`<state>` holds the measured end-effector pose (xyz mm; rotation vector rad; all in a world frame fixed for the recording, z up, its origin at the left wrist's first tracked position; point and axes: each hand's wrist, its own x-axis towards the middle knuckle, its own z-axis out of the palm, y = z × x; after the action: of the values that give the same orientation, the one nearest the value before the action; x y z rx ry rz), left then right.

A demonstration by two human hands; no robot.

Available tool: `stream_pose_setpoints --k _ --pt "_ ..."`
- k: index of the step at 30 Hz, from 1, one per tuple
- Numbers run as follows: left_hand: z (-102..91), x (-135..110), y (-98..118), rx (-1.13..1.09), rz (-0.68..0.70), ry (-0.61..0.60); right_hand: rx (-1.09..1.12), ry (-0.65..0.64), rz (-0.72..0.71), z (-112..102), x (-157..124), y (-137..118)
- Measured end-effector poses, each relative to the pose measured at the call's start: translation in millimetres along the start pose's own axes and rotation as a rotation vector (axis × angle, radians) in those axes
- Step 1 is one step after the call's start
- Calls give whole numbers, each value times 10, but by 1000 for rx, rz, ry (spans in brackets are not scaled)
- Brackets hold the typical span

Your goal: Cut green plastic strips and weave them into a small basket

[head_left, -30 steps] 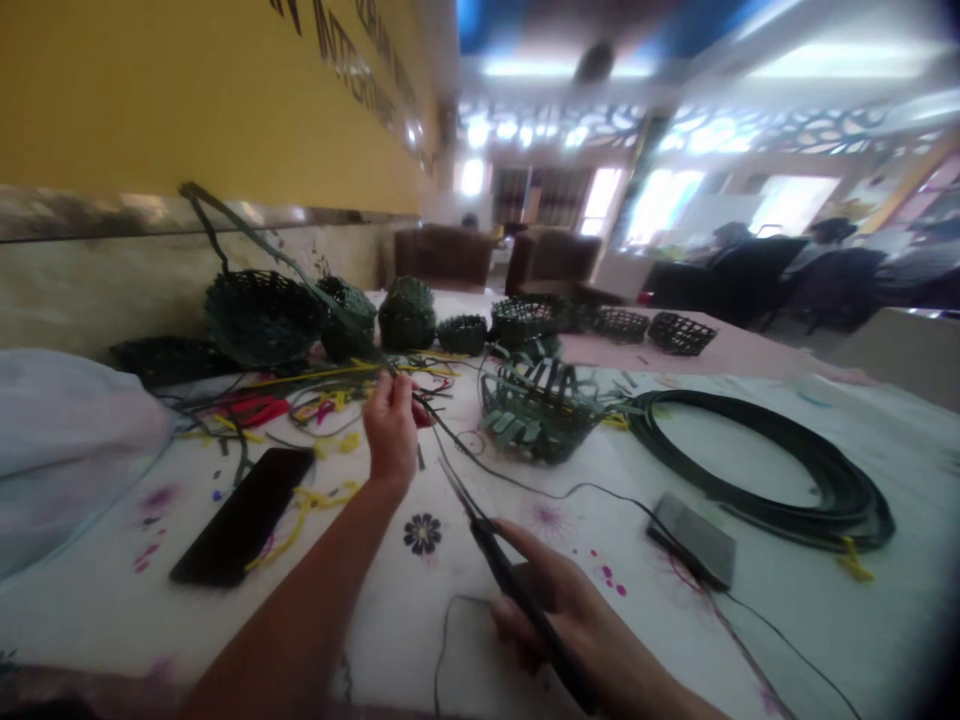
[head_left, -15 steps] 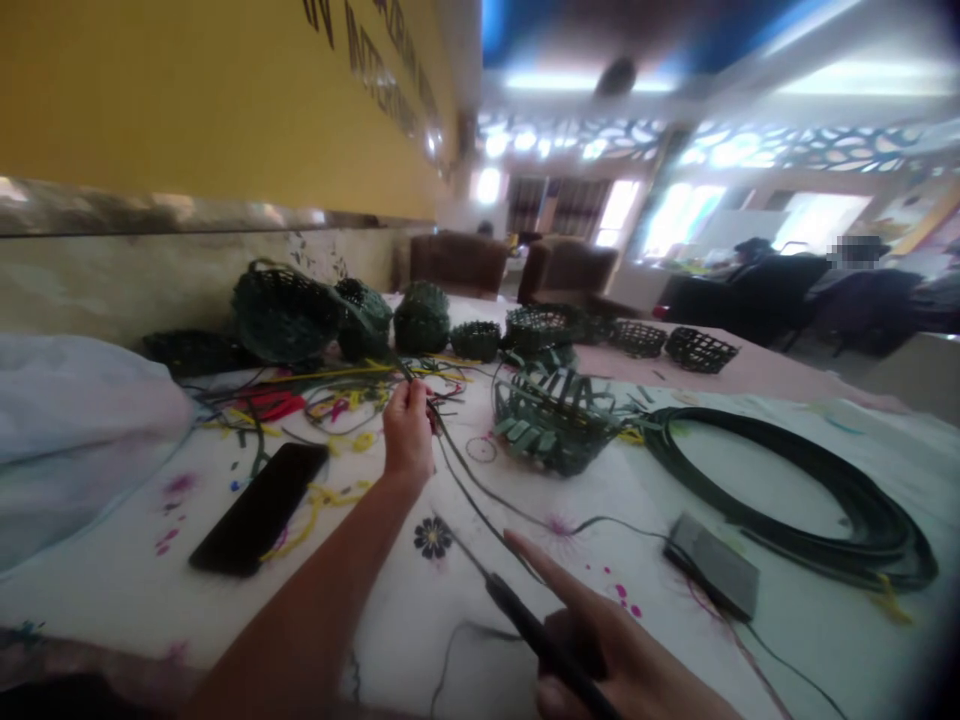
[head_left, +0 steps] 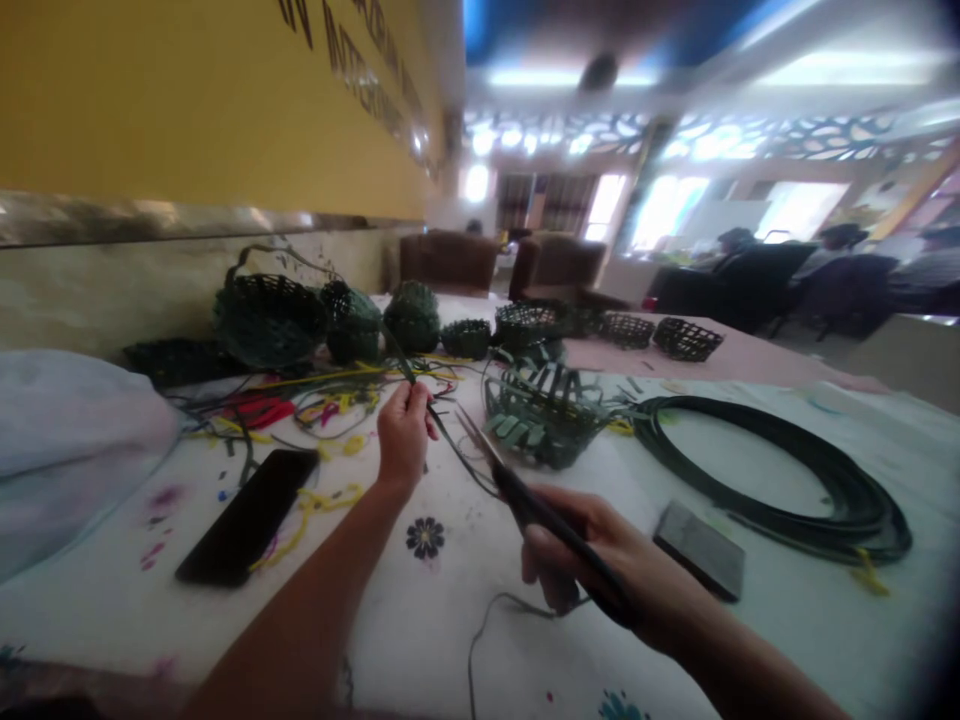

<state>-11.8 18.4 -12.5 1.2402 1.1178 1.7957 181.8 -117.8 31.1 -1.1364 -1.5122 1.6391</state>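
Observation:
My left hand (head_left: 401, 440) pinches a thin dark green strip (head_left: 403, 362) between thumb and fingers. One end of that strip rises past the hand; the other slants down toward my right hand (head_left: 604, 530). My right hand is closed around a slim tool (head_left: 559, 530) with a long black handle and a narrow pointed metal tip. The tip points up and left, close to the strip but seemingly apart from it. Just beyond it, a woven green basket (head_left: 551, 415) has strip ends sticking up at its rim. A thin strand (head_left: 474, 650) curves over the cloth below my right hand.
Several woven baskets (head_left: 412, 320) line the back of the table. A coil of dark green strip (head_left: 795, 490) and a grey block (head_left: 701, 550) lie right. Left are a black phone (head_left: 251, 515), yellow and red scraps (head_left: 262, 412) and a white bundle (head_left: 75, 430). People sit in the background.
My right hand has moved up and forward, bringing the tool's tip nearer to the strip; its index finger, stretched out before, is now curled. My left hand keeps its pinch. The view has shifted slightly.

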Motion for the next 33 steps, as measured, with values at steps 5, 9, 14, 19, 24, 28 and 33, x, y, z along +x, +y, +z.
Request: stream_pose_setpoints --k 5,9,14,19,24,28,33 --pt "-61 14 49 172 55 32 -26 -58 27 -43 238 109" --pt "-70 40 17 194 50 24 -4 -77 19 -42 294 258" --pt "-34 23 19 179 2 33 52 -91 7 -88 286 354" --pt "9 -10 49 115 -52 49 85 -143 -55 -115 314 457" --pt "20 -4 37 122 -20 36 105 -112 -53 -112 333 500" --pt "12 7 24 119 -37 43 114 -98 -66 -153 355 515" --pt "16 14 25 87 -30 53 101 -113 -61 -155 363 524"
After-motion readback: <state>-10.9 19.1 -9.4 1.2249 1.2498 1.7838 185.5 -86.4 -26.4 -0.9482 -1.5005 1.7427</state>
